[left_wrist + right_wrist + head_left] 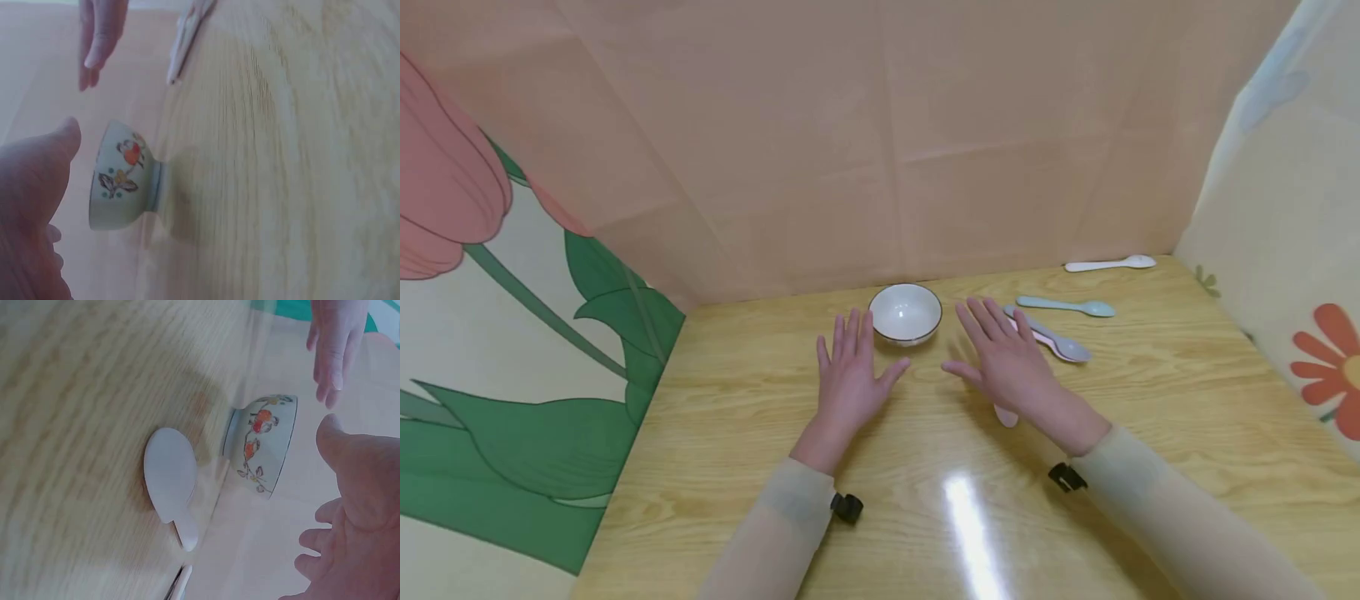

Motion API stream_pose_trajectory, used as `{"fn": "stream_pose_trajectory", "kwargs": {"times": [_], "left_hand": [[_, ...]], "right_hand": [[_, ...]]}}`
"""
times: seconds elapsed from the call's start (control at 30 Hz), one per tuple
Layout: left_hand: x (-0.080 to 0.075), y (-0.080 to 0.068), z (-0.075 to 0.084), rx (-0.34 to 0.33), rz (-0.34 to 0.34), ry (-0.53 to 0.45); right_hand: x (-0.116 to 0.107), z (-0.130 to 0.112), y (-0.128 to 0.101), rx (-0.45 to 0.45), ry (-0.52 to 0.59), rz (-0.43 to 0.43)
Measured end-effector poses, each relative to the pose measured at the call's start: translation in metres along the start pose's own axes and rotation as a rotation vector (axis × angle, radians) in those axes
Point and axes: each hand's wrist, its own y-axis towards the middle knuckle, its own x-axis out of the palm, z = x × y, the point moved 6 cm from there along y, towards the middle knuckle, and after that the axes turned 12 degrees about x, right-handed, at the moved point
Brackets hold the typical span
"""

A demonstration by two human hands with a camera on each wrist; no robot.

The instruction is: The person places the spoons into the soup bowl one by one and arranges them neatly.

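The bowl (905, 312) stands upright on the wooden table (737, 400), near the back wall and between the two hands; it is white inside and looks empty, and the wrist views show a small foot and a painted pattern of orange and green on its outside (122, 181); no spoon is in it, and nothing is lifted, so I judge that the work with the bowl and spoons is not yet begun, or is only at its very start. The left hand (850, 379) lies flat just beside the bowl on its left, fingers straight and a little spread, thumb out toward the middle; it holds nothing, and its fingertips are near the rim but I cannot tell if they touch it. The right hand (1007, 362) is also open and wide, palm down, on the right of the bowl; it holds nothing; under it lies a pink spoon (1006, 415), of which only the end shows in the head view, and the right wrist view shows the round part (169, 475) resting on the table near the bowl's foot. Further right lie a grey spoon (1060, 343) and a blue spoon (1067, 306), near each other; a white spoon (1111, 264) lies well apart at the back.
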Motion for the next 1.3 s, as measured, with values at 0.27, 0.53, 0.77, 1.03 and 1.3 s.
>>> {"fn": "stream_pose_trajectory", "kwargs": {"times": [0.27,0.53,0.77,1.03,1.3], "left_hand": [[0.008,0.007,-0.012,-0.037,-0.032,-0.023],[0.008,0.016,-0.018,-0.035,-0.012,-0.063],[0.011,0.025,-0.020,-0.017,0.017,-0.074],[0.015,0.034,-0.020,-0.032,0.008,-0.100],[0.019,0.039,-0.022,-0.030,0.001,-0.101]], "right_hand": [[0.016,0.010,0.012,-0.013,0.017,0.006],[0.013,0.004,0.021,0.023,0.003,-0.033],[0.015,0.002,0.027,0.048,-0.023,-0.086],[0.024,0.002,0.036,0.048,-0.009,-0.116],[0.031,0.001,0.045,0.053,-0.002,-0.165]]}}
